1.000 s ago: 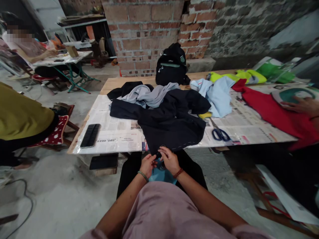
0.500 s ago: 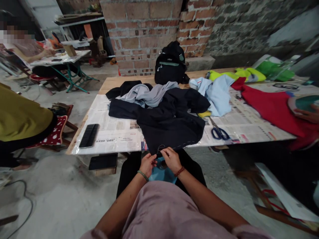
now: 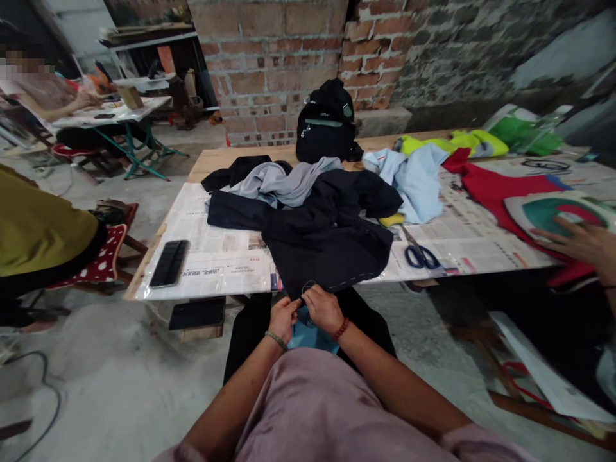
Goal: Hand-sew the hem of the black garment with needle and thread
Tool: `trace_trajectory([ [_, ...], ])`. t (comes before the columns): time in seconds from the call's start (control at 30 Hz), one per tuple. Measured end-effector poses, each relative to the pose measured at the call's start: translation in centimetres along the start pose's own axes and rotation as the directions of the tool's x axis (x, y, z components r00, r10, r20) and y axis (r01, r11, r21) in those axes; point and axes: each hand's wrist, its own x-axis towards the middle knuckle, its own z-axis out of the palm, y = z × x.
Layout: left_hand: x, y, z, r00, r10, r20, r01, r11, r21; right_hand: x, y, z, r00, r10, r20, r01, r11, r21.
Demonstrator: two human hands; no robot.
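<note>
At the table's front edge my left hand (image 3: 283, 319) is closed, pinching the lower corner of a dark garment (image 3: 332, 247). My right hand (image 3: 326, 310) meets it there, its fingers pressed together at the cloth's edge. What lies between the right fingertips is too small to make out. A thin loop of white thread (image 3: 308, 284) stands out against the dark fabric just above them. White running stitches (image 3: 359, 280) follow the hem to the right. The rest of the garment spreads over the tabletop. Blue-handled scissors (image 3: 421, 256) lie to its right.
Newspaper under clear plastic covers the table (image 3: 231, 260). On it are a phone (image 3: 169, 263), grey cloth (image 3: 274, 181), light blue cloth (image 3: 423, 186) and a black backpack (image 3: 325, 122). A second phone (image 3: 197, 314) lies below the edge. At right, another person's hand (image 3: 577, 237) rests on a round-patterned piece over red cloth (image 3: 500, 192).
My right hand has shifted slightly left, closer against my left hand at the cloth corner. At right, the other person's hand and the patterned piece have moved left onto the red cloth.
</note>
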Motion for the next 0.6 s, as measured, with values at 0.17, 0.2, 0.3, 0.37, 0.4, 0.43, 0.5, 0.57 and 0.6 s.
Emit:
trace_trajectory([
  [0.17,-0.4,0.3,0.1,1.0,-0.023,0.014,0.024,0.999,-0.034,0.2,0.1,-0.1,1.0,0.014,-0.003,-0.014,0.998,0.061],
  [0.2,-0.5,0.4,0.2,1.0,-0.027,0.009,0.028,0.999,-0.042,0.2,0.1,-0.1,1.0,0.019,-0.002,-0.019,0.997,0.075],
  [0.3,-0.6,0.6,0.5,1.0,-0.024,0.01,0.025,0.998,-0.064,0.0,0.2,0.1,1.0,0.013,0.015,-0.015,0.994,0.106],
  [0.37,-0.6,0.7,0.7,1.0,-0.013,0.025,0.015,0.998,-0.068,-0.1,0.3,0.3,1.0,0.01,0.028,-0.014,0.992,0.125],
  [0.4,-0.6,0.7,0.8,0.999,-0.011,0.034,0.013,0.998,-0.063,-0.2,0.3,0.4,0.999,0.017,0.033,-0.022,0.991,0.136],
  [0.43,-0.5,0.7,0.9,0.999,-0.011,0.043,0.013,0.998,-0.054,-0.2,0.4,0.5,0.999,0.031,0.037,-0.037,0.988,0.149],
  [0.5,-0.5,0.6,0.7,0.998,-0.016,0.053,0.017,1.0,-0.017,-0.1,0.6,0.6,0.997,0.066,0.045,-0.073,0.979,0.188],
  [0.57,-0.7,0.7,0.1,0.998,0.002,0.055,-0.008,0.995,0.095,0.2,0.8,0.4,0.993,0.102,0.05,-0.112,0.964,0.24],
  [0.6,-0.9,0.8,-0.3,0.998,0.05,0.046,-0.058,0.981,0.186,0.5,1.0,0.2,0.991,0.121,0.051,-0.13,0.954,0.269],
])
